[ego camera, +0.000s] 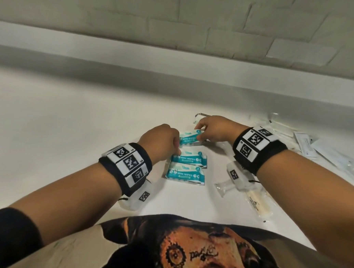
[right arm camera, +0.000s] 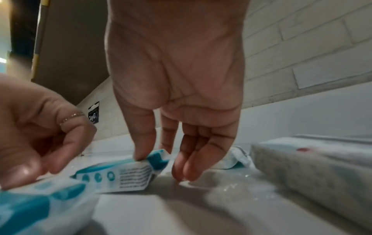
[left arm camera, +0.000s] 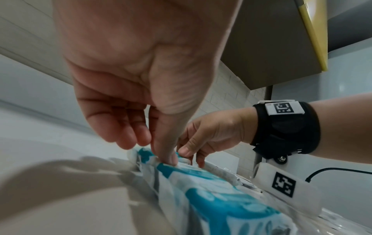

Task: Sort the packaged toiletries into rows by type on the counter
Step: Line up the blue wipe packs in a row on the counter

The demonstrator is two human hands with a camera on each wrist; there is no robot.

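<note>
Three teal-and-white "MINI WIPES" packs lie in a column on the white counter [ego camera: 70, 118]. The far pack [ego camera: 189, 139] sits between both hands; the middle pack [ego camera: 189, 158] and near pack [ego camera: 185, 174] lie flat below it. My left hand [ego camera: 176, 147] pinches the far pack's left end with thumb [left arm camera: 168, 158] and curled fingers. My right hand [ego camera: 199, 133] pinches its right end [right arm camera: 122, 173], thumb [right arm camera: 142, 152] on top, while the other fingertips [right arm camera: 185, 171] touch the counter.
A clear-wrapped cream tube [ego camera: 254, 201] lies at the front right under my right wrist. Several clear and white packets [ego camera: 332, 158] are spread along the right side, one [ego camera: 201, 116] just behind my right hand. A backsplash ledge [ego camera: 176, 60] and brick wall close the back.
</note>
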